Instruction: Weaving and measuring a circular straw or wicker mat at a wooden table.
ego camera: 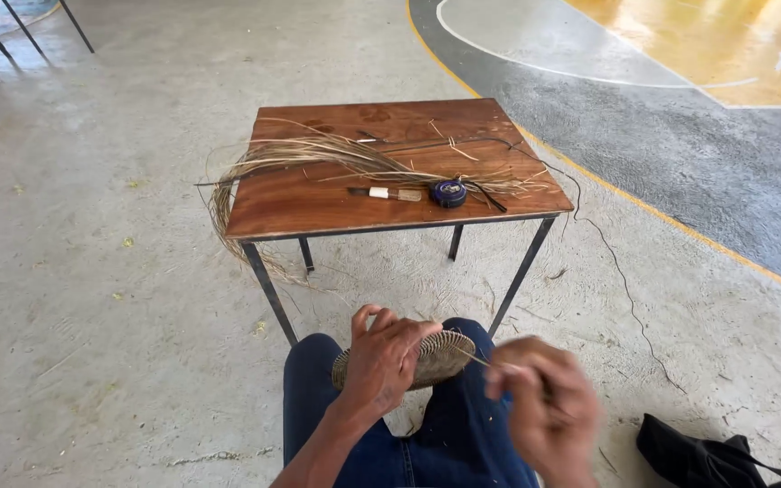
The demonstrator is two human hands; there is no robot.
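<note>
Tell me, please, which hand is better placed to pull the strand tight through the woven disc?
The right hand: it grips the thin strand leading off the woven disc, while the left hand lies over the disc, holding it on the lap.

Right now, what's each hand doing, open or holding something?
Left hand: closed over the round woven disc on the lap.
Right hand: blurred, pinching a thin fibre strand.

One view only, from the head, tipped down and forward. Nearest, at the bottom edge, sit the lap and both hands, close under the lens. Beyond the knees stands the table [318, 203], mid-frame, seen from above and slightly left. Farther off, concrete floor [92, 271] runs to the top edge, painted court lines upper right.
</note>
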